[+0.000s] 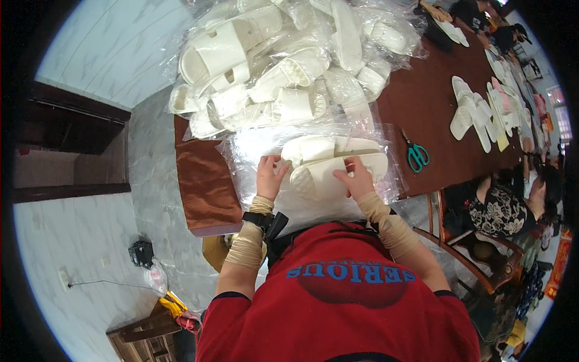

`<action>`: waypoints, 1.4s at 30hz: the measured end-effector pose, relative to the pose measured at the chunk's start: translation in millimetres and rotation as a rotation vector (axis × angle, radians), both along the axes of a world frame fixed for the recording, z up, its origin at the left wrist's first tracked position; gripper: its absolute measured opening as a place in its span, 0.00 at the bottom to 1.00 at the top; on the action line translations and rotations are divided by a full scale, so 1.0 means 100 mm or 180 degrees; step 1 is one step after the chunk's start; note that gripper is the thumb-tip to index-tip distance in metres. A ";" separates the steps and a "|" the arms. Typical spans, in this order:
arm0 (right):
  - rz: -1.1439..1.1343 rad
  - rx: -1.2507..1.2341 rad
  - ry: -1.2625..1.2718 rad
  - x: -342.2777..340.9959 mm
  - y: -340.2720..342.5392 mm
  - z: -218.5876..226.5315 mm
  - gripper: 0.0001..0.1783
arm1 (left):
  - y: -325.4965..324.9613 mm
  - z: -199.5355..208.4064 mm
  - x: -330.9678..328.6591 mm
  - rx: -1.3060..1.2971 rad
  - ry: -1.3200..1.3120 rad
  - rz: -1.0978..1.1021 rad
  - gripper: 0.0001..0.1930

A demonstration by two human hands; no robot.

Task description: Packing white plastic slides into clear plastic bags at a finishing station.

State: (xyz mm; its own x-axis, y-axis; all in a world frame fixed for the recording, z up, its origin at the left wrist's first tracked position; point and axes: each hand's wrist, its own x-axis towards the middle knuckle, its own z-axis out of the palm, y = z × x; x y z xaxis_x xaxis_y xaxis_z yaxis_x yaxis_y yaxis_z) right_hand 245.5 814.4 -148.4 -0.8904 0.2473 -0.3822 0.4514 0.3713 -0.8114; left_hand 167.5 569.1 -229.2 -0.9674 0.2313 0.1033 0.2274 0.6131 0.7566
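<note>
In front of me, a pair of white slippers lies side by side on a stack of clear plastic bags [253, 148]. My right hand [360, 180] grips the near slipper [316, 181] at its strap, thumb on top and fingers reaching toward the gap between the two. The far slipper [307, 146] rests against it. At the slippers' left end is my left hand [269, 178], its fingers curled and thumb close to them; whether plastic film is pinched there is hard to see. Tan sleeve covers wrap both forearms, and a black device is strapped on the left wrist.
Beyond the bags rises a heap of bagged white slippers [271, 72]. Teal-handled scissors [417, 157] lie right of the bags on the brown-covered table [416, 102]. More white slippers [473, 114] sit farther right, near other people. A wooden chair [476, 265] stands at lower right.
</note>
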 end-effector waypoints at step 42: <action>0.1551 0.3128 0.1315 -0.86 2.05 0.87 0.18 | -0.01 0.20 0.31 -0.0987 0.0605 -0.0636 0.21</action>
